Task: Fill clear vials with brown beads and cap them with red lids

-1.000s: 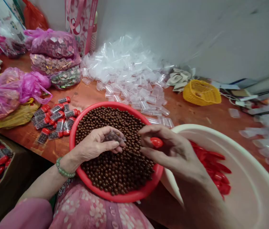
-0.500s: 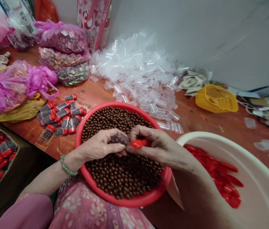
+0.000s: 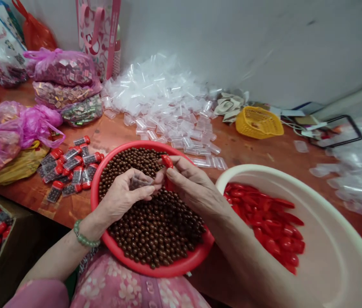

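Above a red basin (image 3: 97, 188) of brown balls (image 3: 155, 239), my left hand (image 3: 120, 196) is closed around a small clear plastic container (image 3: 140, 179). Dark content shows faintly inside it; the fingers cover much of it. My right hand (image 3: 197, 188) pinches a red plastic cap (image 3: 167, 161) just right of the container's end. The cap stands tilted up between thumb and fingers. The fingertips of both hands almost meet, and whether cap and container touch cannot be made out.
A cream tub (image 3: 338, 248) with red caps (image 3: 274, 222) stands at the right. Filled, red-capped containers (image 3: 72, 164) lie left of the basin. Behind are a heap of clear containers (image 3: 164, 94) and a yellow basket (image 3: 259, 123). A cardboard box (image 3: 10, 239) sits lower left.
My right hand has moved left with the red cap to my left hand's container. The cap has turned from lying sideways to pointing up. The camera view has also shifted.
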`<state>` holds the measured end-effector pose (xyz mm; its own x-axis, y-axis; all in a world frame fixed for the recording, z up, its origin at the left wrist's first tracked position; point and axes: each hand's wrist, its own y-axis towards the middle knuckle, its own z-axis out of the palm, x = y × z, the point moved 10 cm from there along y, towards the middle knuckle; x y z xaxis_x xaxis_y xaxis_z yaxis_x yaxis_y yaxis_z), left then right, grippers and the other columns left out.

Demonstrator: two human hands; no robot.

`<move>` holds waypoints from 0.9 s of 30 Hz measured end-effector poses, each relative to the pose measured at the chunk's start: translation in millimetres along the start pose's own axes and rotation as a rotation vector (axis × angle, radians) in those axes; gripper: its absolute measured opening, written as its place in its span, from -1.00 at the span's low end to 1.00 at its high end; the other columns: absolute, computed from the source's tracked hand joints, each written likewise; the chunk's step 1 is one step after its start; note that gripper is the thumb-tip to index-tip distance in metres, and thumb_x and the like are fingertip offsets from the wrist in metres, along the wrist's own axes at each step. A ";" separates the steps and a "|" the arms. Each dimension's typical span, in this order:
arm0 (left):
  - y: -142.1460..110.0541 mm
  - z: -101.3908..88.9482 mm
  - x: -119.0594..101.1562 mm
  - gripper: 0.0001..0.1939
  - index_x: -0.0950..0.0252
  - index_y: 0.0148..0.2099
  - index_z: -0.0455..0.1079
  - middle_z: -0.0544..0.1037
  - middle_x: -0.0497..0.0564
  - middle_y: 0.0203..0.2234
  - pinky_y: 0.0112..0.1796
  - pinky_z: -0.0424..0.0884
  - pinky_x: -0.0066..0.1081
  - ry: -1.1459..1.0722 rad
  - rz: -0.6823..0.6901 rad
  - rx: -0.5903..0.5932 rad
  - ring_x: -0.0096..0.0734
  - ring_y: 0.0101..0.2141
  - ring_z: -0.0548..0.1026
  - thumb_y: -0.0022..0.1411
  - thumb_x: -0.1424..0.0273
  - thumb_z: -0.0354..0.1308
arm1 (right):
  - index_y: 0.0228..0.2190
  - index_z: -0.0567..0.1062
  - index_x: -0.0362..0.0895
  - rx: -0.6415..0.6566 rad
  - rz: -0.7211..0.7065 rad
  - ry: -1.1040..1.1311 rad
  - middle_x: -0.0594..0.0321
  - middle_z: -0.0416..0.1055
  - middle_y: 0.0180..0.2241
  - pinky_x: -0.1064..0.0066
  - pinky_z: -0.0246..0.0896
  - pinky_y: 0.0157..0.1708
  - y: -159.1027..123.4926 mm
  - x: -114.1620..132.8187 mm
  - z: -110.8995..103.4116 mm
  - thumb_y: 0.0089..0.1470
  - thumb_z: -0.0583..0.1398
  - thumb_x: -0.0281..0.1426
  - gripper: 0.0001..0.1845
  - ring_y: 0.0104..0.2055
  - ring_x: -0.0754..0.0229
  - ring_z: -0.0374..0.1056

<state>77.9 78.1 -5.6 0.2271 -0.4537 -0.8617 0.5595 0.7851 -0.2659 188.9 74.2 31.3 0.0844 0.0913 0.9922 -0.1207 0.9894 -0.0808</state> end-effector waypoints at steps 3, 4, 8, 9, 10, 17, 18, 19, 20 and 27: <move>-2.2 5.5 0.4 -0.63 0.34 -0.28 0.30 0.53 -0.03 -0.32 -0.27 0.46 -0.41 -0.080 -0.014 -0.037 -0.43 -0.32 0.57 -0.04 0.35 0.41 | -0.01 0.28 0.08 -0.115 -0.072 0.192 0.34 0.46 -0.35 0.33 0.38 -0.32 4.9 -2.1 1.7 0.11 0.25 -0.13 -0.55 -0.33 0.21 0.44; -2.7 5.8 -1.3 -0.63 0.34 -0.28 0.30 0.52 -0.05 -0.33 -0.27 0.46 -0.41 -0.092 0.001 -0.059 -0.45 -0.33 0.56 -0.06 0.37 0.42 | 0.00 0.27 0.10 -0.154 -0.092 0.222 0.34 0.46 -0.34 0.34 0.38 -0.34 5.8 -2.2 2.3 0.10 0.25 -0.14 -0.54 -0.31 0.20 0.45; -3.5 6.8 -6.7 -0.59 0.34 -0.17 0.38 0.49 -0.08 -0.36 -0.28 0.47 -0.44 -0.134 0.066 -0.131 -0.52 -0.33 0.48 -0.09 0.42 0.41 | -0.09 0.33 0.09 -0.238 -0.186 0.281 0.36 0.43 -0.32 0.38 0.39 -0.30 5.6 2.4 9.9 0.10 0.27 -0.21 -0.65 -0.25 0.23 0.44; -3.5 7.3 -6.7 -0.56 0.34 -0.14 0.40 0.49 -0.08 -0.36 -0.28 0.47 -0.44 -0.142 0.071 -0.143 -0.52 -0.34 0.47 -0.10 0.43 0.42 | -0.11 0.35 0.08 -0.255 -0.211 0.283 0.36 0.42 -0.32 0.39 0.39 -0.28 4.7 4.2 11.2 0.10 0.27 -0.23 -0.67 -0.24 0.24 0.43; -3.4 8.1 -6.1 -0.53 0.34 -0.12 0.41 0.49 -0.08 -0.37 -0.29 0.47 -0.44 -0.147 0.070 -0.151 -0.52 -0.34 0.46 -0.12 0.42 0.43 | -0.10 0.35 0.08 -0.274 -0.230 0.285 0.37 0.41 -0.33 0.41 0.38 -0.28 3.8 5.4 11.6 0.10 0.27 -0.25 -0.67 -0.25 0.25 0.42; -1.9 7.4 -2.8 -0.50 0.35 -0.12 0.41 0.52 -0.10 -0.42 -0.36 0.47 -0.47 -0.215 0.060 -0.173 -0.54 -0.43 0.49 -0.13 0.37 0.46 | -0.01 0.35 0.09 -0.294 -0.187 0.155 0.30 0.43 -0.19 0.41 0.38 -0.40 1.8 -2.5 9.6 0.16 0.19 -0.22 -0.65 -0.36 0.28 0.38; -1.1 6.4 -2.9 -0.51 0.35 -0.11 0.42 0.54 -0.08 -0.39 -0.35 0.47 -0.47 -0.229 0.063 -0.170 -0.54 -0.42 0.50 -0.12 0.37 0.45 | -0.02 0.36 0.08 -0.301 -0.194 0.101 0.27 0.43 -0.14 0.38 0.40 -0.32 0.7 -2.0 7.4 0.16 0.19 -0.22 -0.67 -0.28 0.26 0.41; -0.1 5.8 -2.8 -0.52 0.35 -0.10 0.43 0.56 -0.06 -0.36 -0.33 0.47 -0.47 -0.240 0.063 -0.163 -0.53 -0.41 0.51 -0.11 0.38 0.44 | -0.04 0.37 0.07 -0.307 -0.204 0.054 0.26 0.43 -0.10 0.34 0.41 -0.23 -0.6 -0.8 5.4 0.16 0.20 -0.22 -0.68 -0.20 0.22 0.43; 1.0 5.6 -2.5 -0.52 0.35 -0.09 0.45 0.57 -0.05 -0.35 -0.32 0.47 -0.47 -0.252 0.062 -0.154 -0.53 -0.40 0.52 -0.09 0.38 0.43 | -0.05 0.38 0.07 -0.310 -0.216 0.017 0.25 0.43 -0.08 0.31 0.41 -0.16 -2.0 0.9 4.0 0.16 0.20 -0.22 -0.69 -0.13 0.19 0.44; 5.4 4.4 -1.2 -0.63 0.37 -0.28 0.47 0.54 -0.09 -0.45 -0.29 0.47 -0.46 -0.308 0.074 -0.150 -0.55 -0.42 0.50 -0.15 0.37 0.47 | -0.12 0.46 -0.01 -0.340 -0.297 -0.291 0.20 0.51 -0.11 0.19 0.36 0.04 -14.9 21.1 5.0 0.24 0.15 -0.29 -0.81 -0.04 0.14 0.46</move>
<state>84.2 81.1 -4.1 0.5053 -0.4812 -0.7163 0.4141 0.8635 -0.2880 187.5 60.8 53.9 -0.2170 -0.1858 0.9583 0.1984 0.9528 0.2297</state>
